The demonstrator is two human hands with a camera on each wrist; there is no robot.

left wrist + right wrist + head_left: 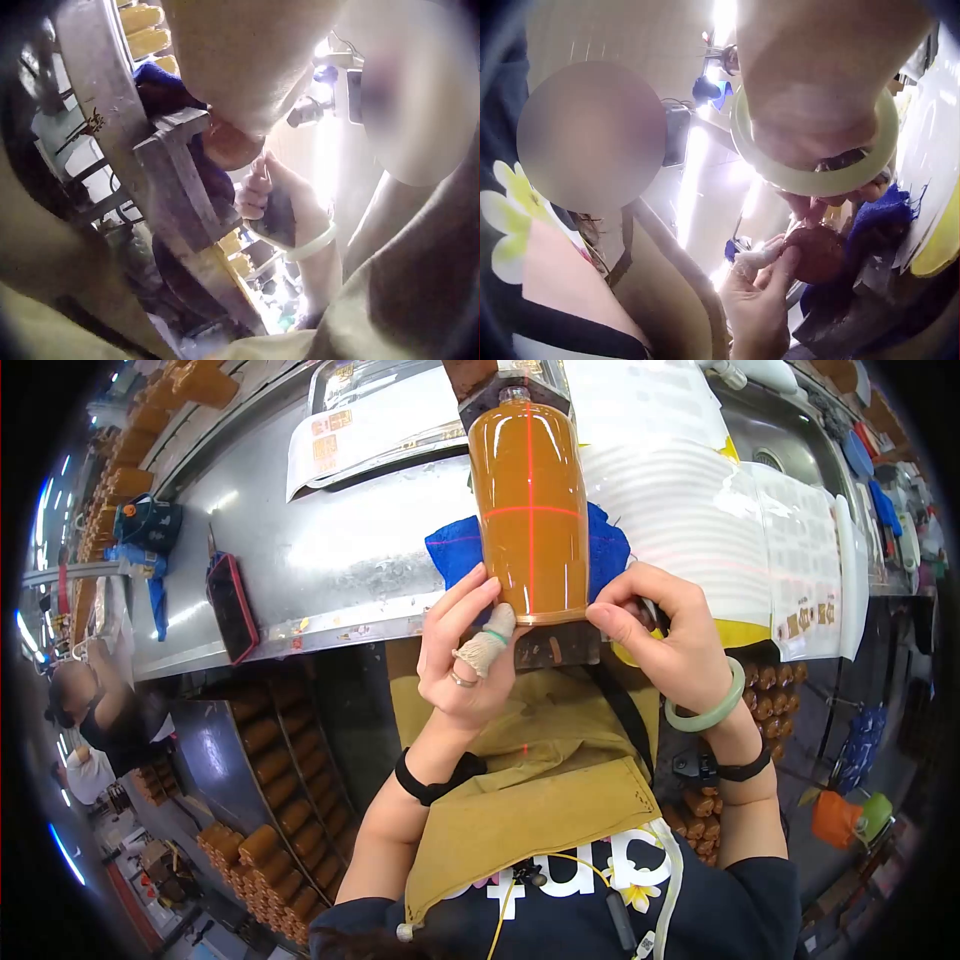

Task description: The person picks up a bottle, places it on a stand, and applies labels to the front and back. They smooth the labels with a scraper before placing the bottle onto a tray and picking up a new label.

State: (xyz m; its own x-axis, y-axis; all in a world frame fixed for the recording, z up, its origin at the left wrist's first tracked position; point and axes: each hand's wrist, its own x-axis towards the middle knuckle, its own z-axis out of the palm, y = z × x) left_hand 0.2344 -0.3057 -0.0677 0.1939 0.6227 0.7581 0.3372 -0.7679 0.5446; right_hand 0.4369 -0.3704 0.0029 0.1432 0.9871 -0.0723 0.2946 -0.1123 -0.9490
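Observation:
A glossy amber-brown bottle [555,475] lies over a blue cloth [457,548], its neck pointing away and its base toward me. A red light cross falls on its upper side. My left hand [465,660] holds the bottle's left side at the base; pale covers wrap one finger. At the base's right edge, my right hand [665,625] has thumb and forefinger brought together. Its other fingers curl around a small dark object [654,617], mostly hidden. The right wrist view shows both hands' fingertips meeting around the round base [817,255].
A metal fixture [465,380] stands at the bottle's neck. White printed sheets [680,490] cover the bench to the right. On the left are a tray [400,410] and a red-edged dark box [232,608]. Racks of brown bottles [265,870] stand below the bench.

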